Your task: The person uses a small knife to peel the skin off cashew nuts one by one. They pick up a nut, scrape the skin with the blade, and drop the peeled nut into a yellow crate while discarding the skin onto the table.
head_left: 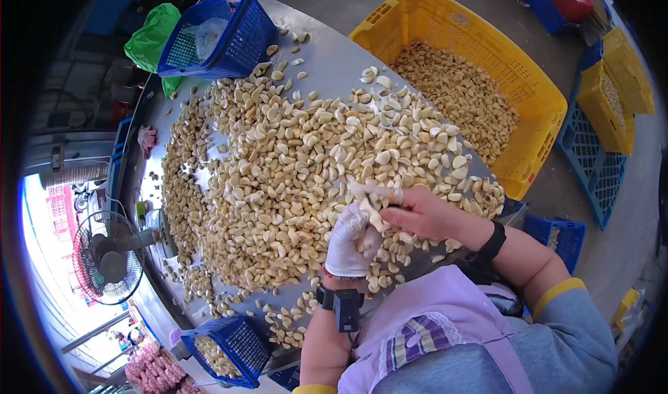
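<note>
Peeled garlic cloves [282, 185] lie in a wide heap on a metal table [323, 44]. My left hand [352, 242], in a white glove, is curled in front of me over the near part of the heap, with pale garlic at its fingers. Close against it, my right hand [417, 211] is closed around a small tool, seemingly a knife, whose dark part shows between the fingers; its blade cannot be made out. White covers sit on some right fingertips. A pale garlic piece [374, 214] is between the two hands.
Beyond the table's right edge stands a yellow plastic crate [532, 96] of garlic cloves. Blue baskets stand at the upper left [245, 39] and lower left [250, 347]. A fan [112, 263] is at the left. A blue pallet [589, 148] lies at the far right.
</note>
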Available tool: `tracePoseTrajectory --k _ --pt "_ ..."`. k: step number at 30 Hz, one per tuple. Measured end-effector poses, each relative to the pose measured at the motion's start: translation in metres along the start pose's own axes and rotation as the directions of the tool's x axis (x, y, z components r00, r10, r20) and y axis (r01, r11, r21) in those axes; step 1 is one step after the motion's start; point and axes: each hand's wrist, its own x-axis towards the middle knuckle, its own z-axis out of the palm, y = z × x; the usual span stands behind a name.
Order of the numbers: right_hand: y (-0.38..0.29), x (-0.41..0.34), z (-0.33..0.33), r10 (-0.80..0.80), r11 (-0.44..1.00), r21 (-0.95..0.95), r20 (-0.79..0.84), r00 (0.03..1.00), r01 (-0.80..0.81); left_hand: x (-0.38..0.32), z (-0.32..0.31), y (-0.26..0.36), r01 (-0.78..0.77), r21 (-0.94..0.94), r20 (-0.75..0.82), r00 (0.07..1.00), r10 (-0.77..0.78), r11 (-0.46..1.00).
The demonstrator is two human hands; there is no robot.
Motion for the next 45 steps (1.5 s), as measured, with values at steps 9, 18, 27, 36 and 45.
tracePoseTrajectory --k 9,18,27,36,45 --pt "0.002 0.003 -0.019 0.112 0.832 0.555 -0.182 0.977 0.008 0.007 0.012 0.000 -0.074 -0.277 0.031 0.996 0.086 0.958" --pt "-0.002 -0.004 -0.008 -0.100 0.984 0.144 -0.046 0.994 0.106 0.012 0.008 0.005 0.021 -0.112 -0.067 0.997 -0.029 0.994" --pt "-0.005 -0.005 -0.012 0.094 0.967 0.209 0.253 0.963 -0.149 0.004 0.001 0.004 0.078 0.063 0.127 0.988 -0.085 0.995" --pt "-0.005 -0.006 -0.013 0.095 0.896 0.388 0.314 0.945 -0.219 0.004 0.001 0.005 -0.030 0.169 0.015 1.000 0.027 0.985" --pt "0.023 0.005 -0.042 0.008 0.511 0.831 -0.262 0.965 0.221 0.063 0.006 0.016 0.067 0.838 -0.196 0.963 0.185 0.541"
